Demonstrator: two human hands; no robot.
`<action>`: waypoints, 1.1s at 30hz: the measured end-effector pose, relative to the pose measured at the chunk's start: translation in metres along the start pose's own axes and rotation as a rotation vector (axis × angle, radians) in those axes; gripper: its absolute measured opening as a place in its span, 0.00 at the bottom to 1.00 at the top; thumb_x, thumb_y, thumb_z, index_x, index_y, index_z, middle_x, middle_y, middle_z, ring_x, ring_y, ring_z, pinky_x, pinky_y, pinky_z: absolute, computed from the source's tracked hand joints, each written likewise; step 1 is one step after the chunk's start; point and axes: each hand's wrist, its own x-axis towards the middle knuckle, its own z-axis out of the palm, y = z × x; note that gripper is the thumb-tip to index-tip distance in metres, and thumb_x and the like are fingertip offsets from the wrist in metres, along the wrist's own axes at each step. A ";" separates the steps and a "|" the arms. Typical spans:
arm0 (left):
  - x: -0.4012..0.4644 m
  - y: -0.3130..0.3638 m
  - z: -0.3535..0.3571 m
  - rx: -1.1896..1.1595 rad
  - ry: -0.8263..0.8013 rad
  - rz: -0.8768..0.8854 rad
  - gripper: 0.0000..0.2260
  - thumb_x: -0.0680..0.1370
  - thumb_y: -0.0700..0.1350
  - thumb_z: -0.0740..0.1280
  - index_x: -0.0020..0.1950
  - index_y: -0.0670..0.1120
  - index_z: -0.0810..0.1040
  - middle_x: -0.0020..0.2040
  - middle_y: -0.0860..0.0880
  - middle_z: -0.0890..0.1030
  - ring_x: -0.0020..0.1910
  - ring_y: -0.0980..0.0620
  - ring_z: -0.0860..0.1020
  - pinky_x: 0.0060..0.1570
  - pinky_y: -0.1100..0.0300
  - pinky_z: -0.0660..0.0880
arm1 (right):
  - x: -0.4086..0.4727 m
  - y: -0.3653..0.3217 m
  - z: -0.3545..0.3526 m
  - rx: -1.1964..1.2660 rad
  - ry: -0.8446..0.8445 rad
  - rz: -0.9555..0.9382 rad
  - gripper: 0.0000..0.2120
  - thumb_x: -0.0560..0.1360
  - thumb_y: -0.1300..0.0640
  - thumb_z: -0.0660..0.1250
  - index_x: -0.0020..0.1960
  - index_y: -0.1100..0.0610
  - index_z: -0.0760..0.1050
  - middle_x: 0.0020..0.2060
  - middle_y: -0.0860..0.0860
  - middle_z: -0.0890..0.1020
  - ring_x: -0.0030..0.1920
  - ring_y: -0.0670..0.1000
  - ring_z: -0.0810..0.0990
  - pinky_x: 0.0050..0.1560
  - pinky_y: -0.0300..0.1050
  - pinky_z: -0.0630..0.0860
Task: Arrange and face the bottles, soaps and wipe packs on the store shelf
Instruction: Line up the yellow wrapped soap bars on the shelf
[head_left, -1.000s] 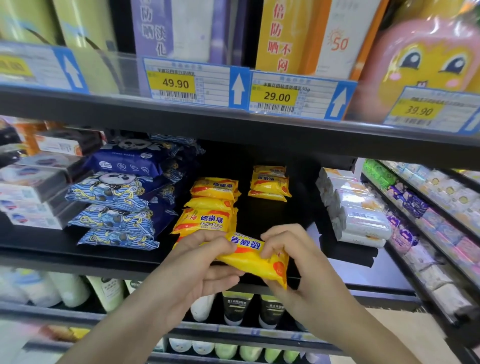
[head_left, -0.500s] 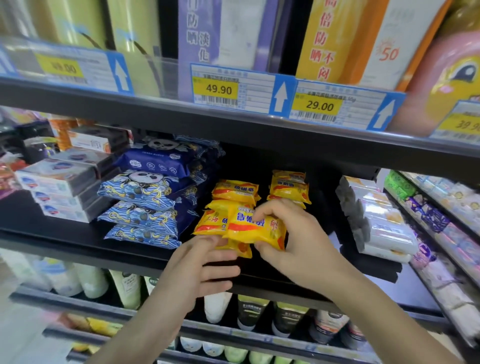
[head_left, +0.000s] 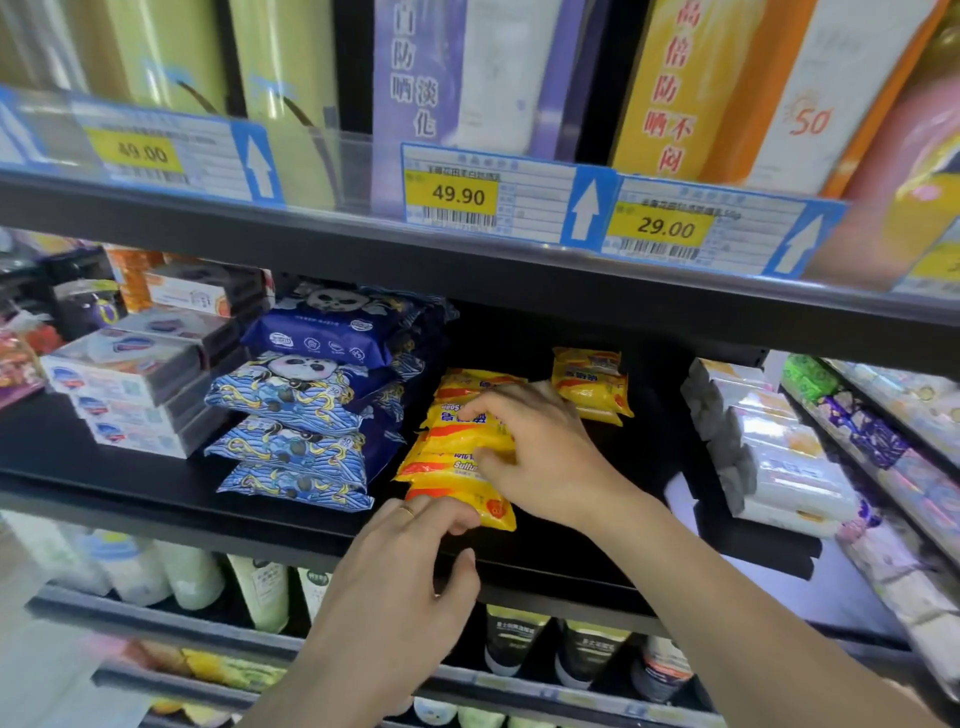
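Head view: on the black middle shelf (head_left: 156, 499), a front stack of yellow soap packs (head_left: 457, 457) sits near the shelf's front edge, just right of a pile of blue panda wipe packs (head_left: 306, 415). The right hand (head_left: 540, 457) lies across the right side of that stack, fingers curled over the top yellow soap pack (head_left: 467, 423) with the thumb lower down on the stack's front, so it grasps the top pack in place on the pile. The left hand (head_left: 405, 571) reaches up from below; its fingertips, one wearing a ring, pinch the near edge of the bottom yellow pack (head_left: 483, 506), thumb hanging free under the shelf lip. A smaller rear stack of yellow soap packs (head_left: 589, 382) stands farther back and to the right, apart from the front one. White soap boxes (head_left: 130, 374) are stacked at far left, pale wrapped bars (head_left: 779, 457) at right. Price tags (head_left: 488, 195) reading 49.90 and 29.00 hang on the shelf above. Bottles (head_left: 260, 592) stand on the shelf below.
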 end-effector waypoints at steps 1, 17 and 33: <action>0.002 0.001 0.001 -0.009 0.000 0.005 0.09 0.80 0.53 0.65 0.59 0.63 0.74 0.54 0.68 0.73 0.60 0.64 0.69 0.51 0.67 0.73 | -0.002 0.003 -0.002 0.018 0.008 -0.013 0.19 0.77 0.49 0.68 0.68 0.41 0.73 0.68 0.41 0.74 0.69 0.50 0.64 0.72 0.54 0.61; 0.027 0.016 0.034 0.241 0.165 0.168 0.14 0.75 0.53 0.63 0.59 0.57 0.79 0.61 0.58 0.76 0.61 0.51 0.73 0.58 0.55 0.68 | 0.018 0.152 -0.020 -0.159 -0.039 0.361 0.35 0.78 0.49 0.69 0.81 0.43 0.59 0.80 0.51 0.57 0.73 0.63 0.68 0.73 0.54 0.68; 0.025 0.020 0.021 0.191 0.154 0.140 0.14 0.77 0.51 0.63 0.62 0.59 0.78 0.60 0.63 0.77 0.58 0.55 0.74 0.54 0.56 0.76 | -0.002 0.137 -0.003 0.049 0.319 0.390 0.19 0.78 0.55 0.71 0.68 0.45 0.77 0.63 0.51 0.73 0.58 0.55 0.80 0.54 0.39 0.71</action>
